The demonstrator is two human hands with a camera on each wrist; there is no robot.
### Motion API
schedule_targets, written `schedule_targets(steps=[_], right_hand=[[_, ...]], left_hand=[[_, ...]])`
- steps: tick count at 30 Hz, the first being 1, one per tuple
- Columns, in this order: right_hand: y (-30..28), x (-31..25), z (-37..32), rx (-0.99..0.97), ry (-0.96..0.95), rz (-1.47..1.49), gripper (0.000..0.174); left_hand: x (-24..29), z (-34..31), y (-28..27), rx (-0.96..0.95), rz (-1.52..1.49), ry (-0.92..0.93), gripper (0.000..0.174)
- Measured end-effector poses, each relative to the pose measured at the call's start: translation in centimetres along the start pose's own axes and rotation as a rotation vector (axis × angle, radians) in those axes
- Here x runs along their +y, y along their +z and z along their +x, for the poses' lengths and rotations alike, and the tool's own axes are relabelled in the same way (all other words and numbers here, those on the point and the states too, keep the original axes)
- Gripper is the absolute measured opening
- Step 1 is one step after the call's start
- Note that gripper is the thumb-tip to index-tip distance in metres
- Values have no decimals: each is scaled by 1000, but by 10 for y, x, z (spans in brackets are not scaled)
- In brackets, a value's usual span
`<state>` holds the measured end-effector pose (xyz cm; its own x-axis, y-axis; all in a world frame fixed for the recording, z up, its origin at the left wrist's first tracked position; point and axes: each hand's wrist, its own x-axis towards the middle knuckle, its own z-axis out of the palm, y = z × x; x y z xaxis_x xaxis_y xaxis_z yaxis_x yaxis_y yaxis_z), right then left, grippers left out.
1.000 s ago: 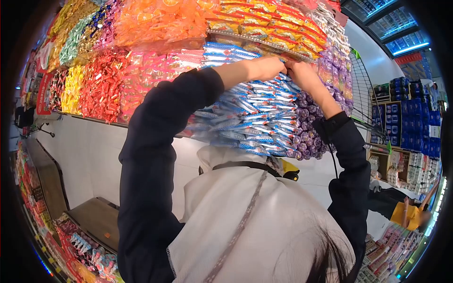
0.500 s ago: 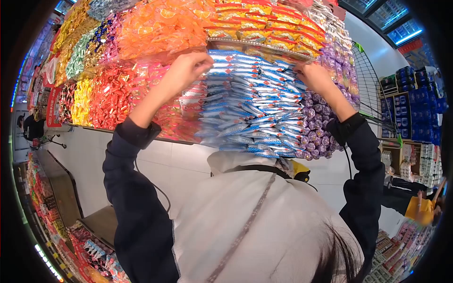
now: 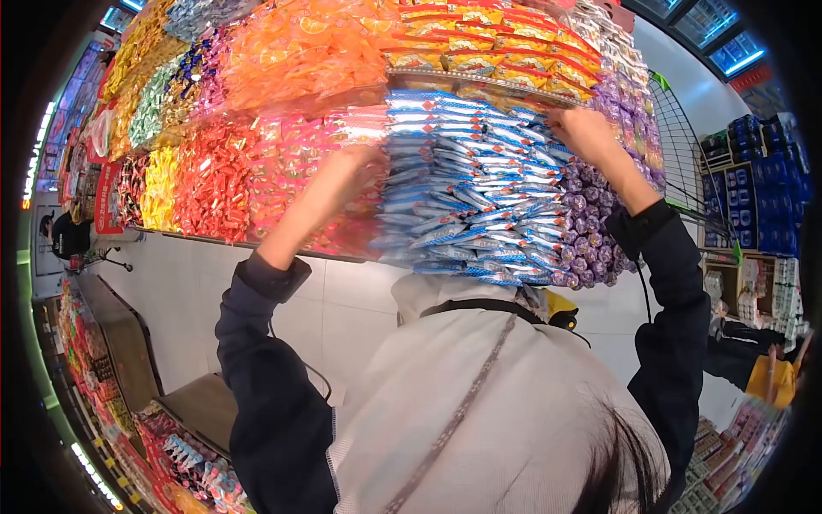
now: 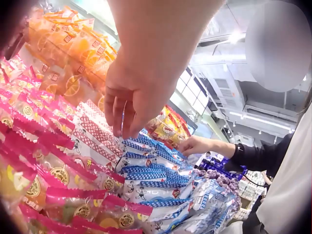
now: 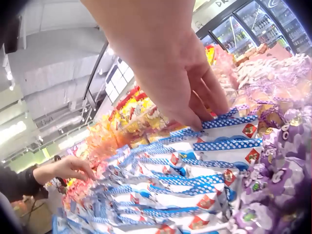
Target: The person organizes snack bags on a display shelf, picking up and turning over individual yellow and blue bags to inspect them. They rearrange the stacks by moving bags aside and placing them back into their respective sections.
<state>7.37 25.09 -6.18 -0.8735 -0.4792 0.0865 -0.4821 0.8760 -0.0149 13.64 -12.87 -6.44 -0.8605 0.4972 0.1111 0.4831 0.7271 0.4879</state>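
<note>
Blue-and-white candy packets (image 3: 488, 171) lie in overlapping rows on the lower level of a display. At their upper right corner my right hand (image 3: 591, 137) pinches one packet (image 5: 231, 127) by its end, thumb in front and fingers behind. My left hand (image 3: 347, 176) hovers over the pink-wrapped candies (image 3: 295, 163), left of the blue rows, blurred in the head view. Its fingers (image 4: 119, 114) hang loosely bent in the left wrist view, with nothing seen held. White packets with red dots (image 4: 97, 134) lie just below them.
Purple-wrapped candies (image 3: 591, 231) adjoin the blue rows on the right. Behind a clear divider (image 3: 479, 83) are orange packets (image 3: 308, 51) and yellow-and-red bags (image 3: 488, 43). A wire cart (image 3: 681, 128) stands at the right. Another person's yellow garment (image 3: 771, 381) shows at the far right.
My left hand has left the blue rows beside the right hand and moved left, then down over the pink candies. The right hand stays at the upper right corner of the blue rows.
</note>
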Motion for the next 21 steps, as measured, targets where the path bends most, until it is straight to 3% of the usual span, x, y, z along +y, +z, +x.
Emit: schedule_targets(steps=[4,6,9,12,16,21], right_hand=[[-56,-38,-21,179,148,382,15],[-64,-45,-37,186,99,551,13],[-61,-57,-60,90,142,610,13],[-52,-67,-74,38,170,668,13],[-43,-71,-80,-26,183,745,12],[-40,-78,-78,-16,131,751,13]], left_hand=[[-15,-7,-15,134,-89,-113,9],[-25,-15,-19,112,-77,-88,8],[-31,-26,-11,52,-96,-103,11],[-32,-37,0,-24,42,2,15],[-12,-46,11,-150,-2,-114,22],[-23,-53,28,-165,-17,-99,25]])
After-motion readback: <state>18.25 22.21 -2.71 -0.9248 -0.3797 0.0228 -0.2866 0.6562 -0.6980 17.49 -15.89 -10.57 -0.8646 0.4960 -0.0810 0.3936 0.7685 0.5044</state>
